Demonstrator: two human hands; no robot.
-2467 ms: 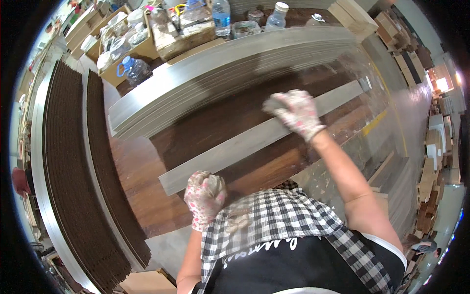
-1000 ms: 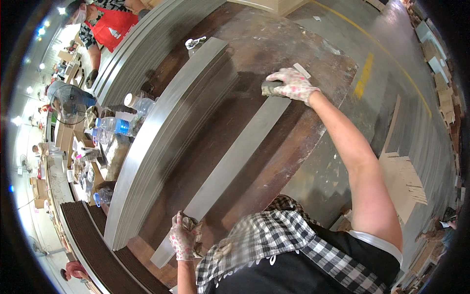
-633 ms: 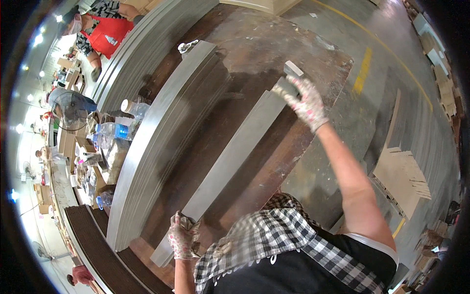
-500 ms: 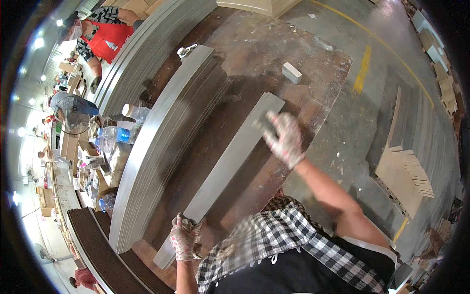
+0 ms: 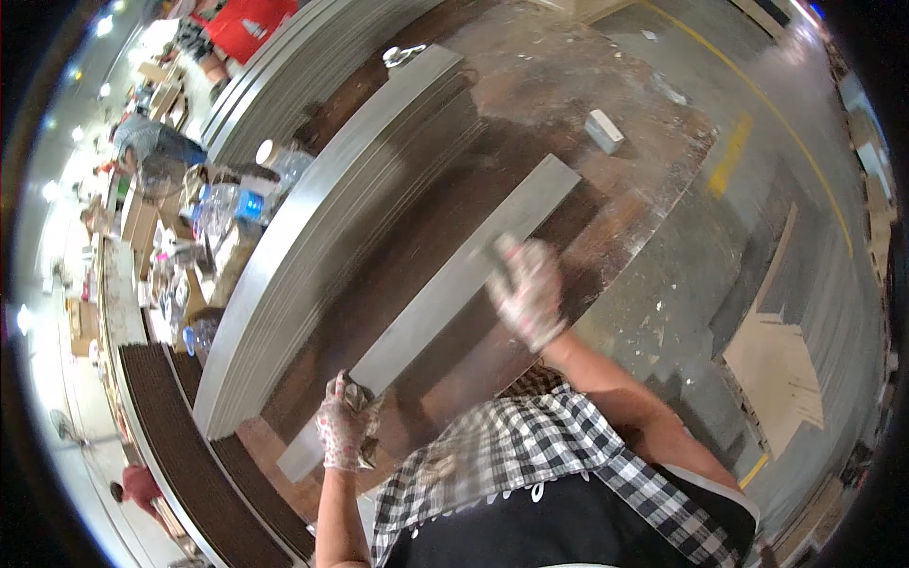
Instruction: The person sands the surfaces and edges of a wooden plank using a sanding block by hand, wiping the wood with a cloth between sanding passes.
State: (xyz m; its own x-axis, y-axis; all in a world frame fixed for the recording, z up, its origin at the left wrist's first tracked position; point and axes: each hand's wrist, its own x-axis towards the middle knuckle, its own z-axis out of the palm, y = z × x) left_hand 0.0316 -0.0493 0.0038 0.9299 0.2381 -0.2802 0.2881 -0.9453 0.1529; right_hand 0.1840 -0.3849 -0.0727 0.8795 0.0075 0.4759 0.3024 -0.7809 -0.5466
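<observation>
left hand (image 5: pixel 345 434) pinches a rag on the grey plank (image 5: pixel 445 298), blurred right hand (image 5: pixel 526 289) lies spread on it, a small block (image 5: pixel 603 131) beyond, stacked boards (image 5: pixel 327 232) to the left.

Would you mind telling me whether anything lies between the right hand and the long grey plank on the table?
Nothing visible does: the right hand is blurred but lies at the long grey plank near its middle, while the left hand holds the near end.
</observation>
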